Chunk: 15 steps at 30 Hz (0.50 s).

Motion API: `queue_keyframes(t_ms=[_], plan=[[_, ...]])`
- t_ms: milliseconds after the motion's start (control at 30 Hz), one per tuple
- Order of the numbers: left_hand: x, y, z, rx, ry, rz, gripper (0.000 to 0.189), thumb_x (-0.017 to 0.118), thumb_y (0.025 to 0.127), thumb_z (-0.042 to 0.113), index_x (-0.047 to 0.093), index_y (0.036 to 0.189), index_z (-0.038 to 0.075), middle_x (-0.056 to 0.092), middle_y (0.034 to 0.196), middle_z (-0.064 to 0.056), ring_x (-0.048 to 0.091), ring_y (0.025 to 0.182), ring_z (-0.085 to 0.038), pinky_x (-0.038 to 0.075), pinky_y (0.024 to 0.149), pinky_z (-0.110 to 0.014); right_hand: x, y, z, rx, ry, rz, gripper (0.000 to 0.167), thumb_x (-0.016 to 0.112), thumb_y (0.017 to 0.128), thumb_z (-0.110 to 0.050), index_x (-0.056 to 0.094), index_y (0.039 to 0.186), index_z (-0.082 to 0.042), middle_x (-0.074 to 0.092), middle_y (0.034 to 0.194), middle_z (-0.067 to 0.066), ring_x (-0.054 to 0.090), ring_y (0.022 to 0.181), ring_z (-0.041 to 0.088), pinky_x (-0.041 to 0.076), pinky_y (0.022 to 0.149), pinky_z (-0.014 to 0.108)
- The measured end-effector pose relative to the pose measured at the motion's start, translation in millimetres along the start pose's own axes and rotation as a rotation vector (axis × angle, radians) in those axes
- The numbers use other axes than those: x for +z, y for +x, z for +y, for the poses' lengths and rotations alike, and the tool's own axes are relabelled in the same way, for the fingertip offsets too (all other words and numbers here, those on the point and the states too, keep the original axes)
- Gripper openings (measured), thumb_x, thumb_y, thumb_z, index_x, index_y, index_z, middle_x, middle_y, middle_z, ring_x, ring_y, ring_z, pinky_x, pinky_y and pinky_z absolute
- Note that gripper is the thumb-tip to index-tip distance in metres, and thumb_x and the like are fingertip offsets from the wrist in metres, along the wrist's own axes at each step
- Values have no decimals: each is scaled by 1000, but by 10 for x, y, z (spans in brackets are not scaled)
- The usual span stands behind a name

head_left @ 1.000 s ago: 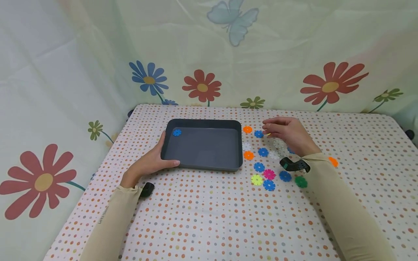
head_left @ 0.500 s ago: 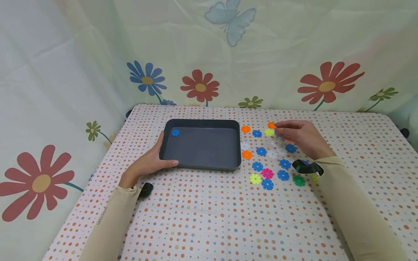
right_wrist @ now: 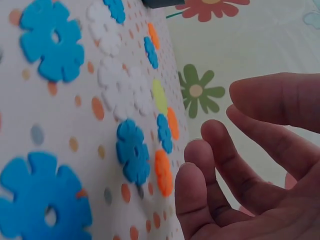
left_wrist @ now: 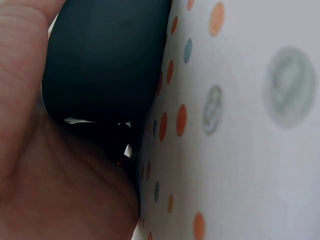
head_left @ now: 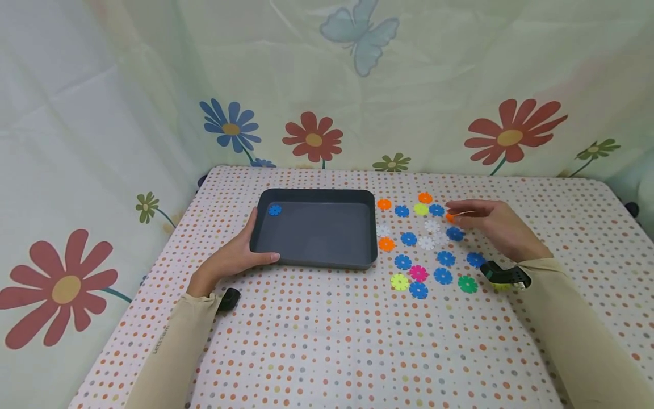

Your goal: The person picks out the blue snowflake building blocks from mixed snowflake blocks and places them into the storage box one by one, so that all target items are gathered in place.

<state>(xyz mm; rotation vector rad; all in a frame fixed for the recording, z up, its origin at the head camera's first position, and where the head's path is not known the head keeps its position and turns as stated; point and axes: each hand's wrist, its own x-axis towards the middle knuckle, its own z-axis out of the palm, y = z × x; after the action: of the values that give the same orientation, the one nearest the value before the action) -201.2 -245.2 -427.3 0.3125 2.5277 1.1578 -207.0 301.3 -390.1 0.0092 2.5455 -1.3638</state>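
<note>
My left hand (head_left: 230, 258) grips the left end of a dark grey rectangular tray (head_left: 327, 265), thumb along the front edge and fingers at the left wall. In the left wrist view the tray's dark wall (left_wrist: 107, 55) sits between thumb and palm. One blue snowflake-shaped plastic disc (head_left: 275, 210) lies in the tray's far left corner. To the right of the tray, my right hand (head_left: 503, 230) hovers over scattered discs, fingers loosely bent and apart with nothing between them. Nearest its fingertips are an orange disc (right_wrist: 163, 173) and a blue disc (right_wrist: 133, 152).
Several discs lie loose between tray and right hand, among them white (head_left: 426, 242), pink (head_left: 418, 272), green (head_left: 467, 284) and yellow (head_left: 399, 282) ones. A dotted cloth (head_left: 306, 341) covers the table. A flower-printed curtain (head_left: 434, 68) hangs behind and at the left.
My right hand has moved rightward and slightly nearer, off the orange disc at the back, uncovering several discs. The left hand keeps its place on the tray.
</note>
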Motion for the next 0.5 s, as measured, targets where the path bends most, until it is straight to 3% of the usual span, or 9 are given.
queue_keyframes(t_ms=[267,500], plan=[[-19,2,-5,6,3,4,137,81,87,62,-21,170,24,-13,178,-7,4,162,-39,20,123,-67,-97,-105,131,-32,-109,-36,59,63,111,-31,49,157,2,50,155,30,49,135,47,41,108,63],[-3,23,-13,6,-7,-3,137,81,87,62,-21,170,24,-13,178,-8,3,162,-39,19,123,-67,-194,-250,211,-51,-259,-35,64,70,107,-36,52,154,4,57,146,31,53,127,46,52,85,40]])
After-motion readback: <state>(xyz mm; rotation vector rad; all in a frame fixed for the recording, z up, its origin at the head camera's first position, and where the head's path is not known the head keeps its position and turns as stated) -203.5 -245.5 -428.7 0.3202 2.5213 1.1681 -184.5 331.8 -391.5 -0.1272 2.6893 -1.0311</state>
